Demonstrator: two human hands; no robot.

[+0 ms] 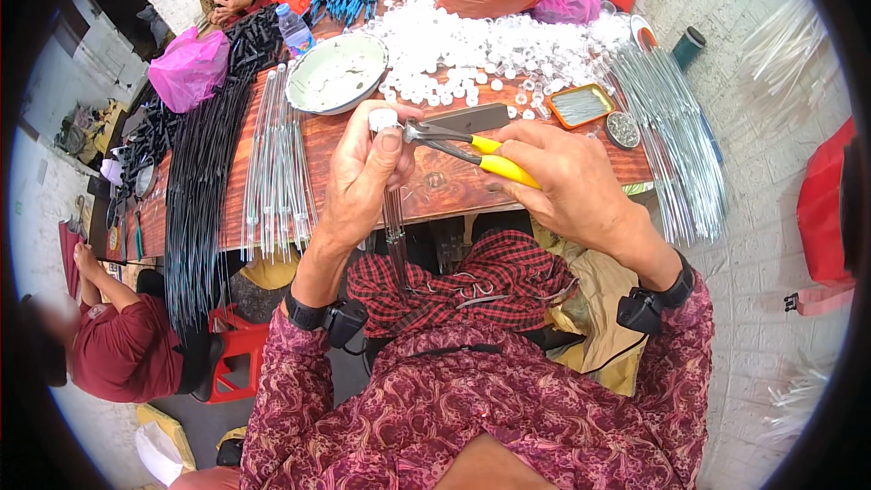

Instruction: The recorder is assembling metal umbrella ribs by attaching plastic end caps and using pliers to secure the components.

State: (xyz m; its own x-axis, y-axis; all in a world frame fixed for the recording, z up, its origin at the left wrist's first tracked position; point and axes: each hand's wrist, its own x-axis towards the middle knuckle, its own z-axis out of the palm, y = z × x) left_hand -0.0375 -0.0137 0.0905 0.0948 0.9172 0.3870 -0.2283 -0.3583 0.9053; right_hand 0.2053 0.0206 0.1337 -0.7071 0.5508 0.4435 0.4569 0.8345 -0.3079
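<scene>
My left hand (361,168) is closed around a small white plastic cap (383,120), with thin rods (394,227) hanging down below the fist. Whether the cap and the rods are joined is hidden by my fingers. In my right hand (570,183) is a pair of pliers (508,168) with yellow grips and dark metal jaws. Their jaw end touches or nearly touches the cap's side at my left fingertips. Behind the pliers a dark flat bar (472,118) lies on the wooden table (445,191).
White and clear plastic caps (499,41) are heaped across the table beside a pale bowl (337,73). Black rods (204,181) and clear tubes (279,154) lie left, silvery rods (667,136) right. An orange-rimmed tin (581,106) holds pins. Two other people sit at the left.
</scene>
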